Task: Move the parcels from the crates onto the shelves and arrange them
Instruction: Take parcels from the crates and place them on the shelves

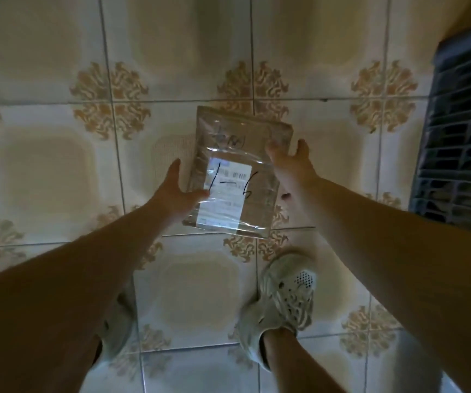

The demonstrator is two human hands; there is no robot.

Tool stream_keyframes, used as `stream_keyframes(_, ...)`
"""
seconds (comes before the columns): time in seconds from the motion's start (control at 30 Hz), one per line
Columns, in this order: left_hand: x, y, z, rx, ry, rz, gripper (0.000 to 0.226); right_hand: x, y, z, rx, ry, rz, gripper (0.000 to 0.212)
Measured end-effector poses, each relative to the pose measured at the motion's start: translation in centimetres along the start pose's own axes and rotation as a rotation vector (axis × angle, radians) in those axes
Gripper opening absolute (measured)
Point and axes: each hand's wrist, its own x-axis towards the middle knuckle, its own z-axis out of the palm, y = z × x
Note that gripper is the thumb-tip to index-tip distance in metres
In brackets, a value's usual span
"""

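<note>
A flat brown parcel [240, 171] wrapped in clear plastic hangs over the tiled floor at mid frame. It carries a white label with "1-6" written in black marker. My left hand [176, 191] holds its lower left edge, thumb across the label corner. My right hand [288, 158] grips its upper right edge, with most fingers hidden behind the parcel. A dark blue slatted crate [461, 143] stands at the right edge. No shelves are in view.
Cream floor tiles [58, 154] with tan ornaments fill the view. My feet in pale perforated clogs [282, 302] stand below the parcel. Dark things lie inside the crate, too dim to tell apart.
</note>
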Motion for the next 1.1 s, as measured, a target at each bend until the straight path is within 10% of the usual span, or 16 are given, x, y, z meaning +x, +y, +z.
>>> stream_keyframes(0.2, -1.1, 1.6, 1.2, -0.211, -0.117, 0.062, 0.055, -1.2, -0.1, 0.5, 0.155, -0.08, 0.009, 0.036)
stream_keyframes(0.93, -47.0, 20.3, -22.6, 0.028, -0.197, 0.784, 0.063, -56.2, -12.1, -7.4, 0.718, 0.504, -0.444, 0.031)
stream_keyframes(1.1, -58.5, 23.2, -23.4, 0.154, -0.312, 1.031, 0.064, -68.6, -10.7, -9.4, 0.899, 0.663, -0.516, 0.057)
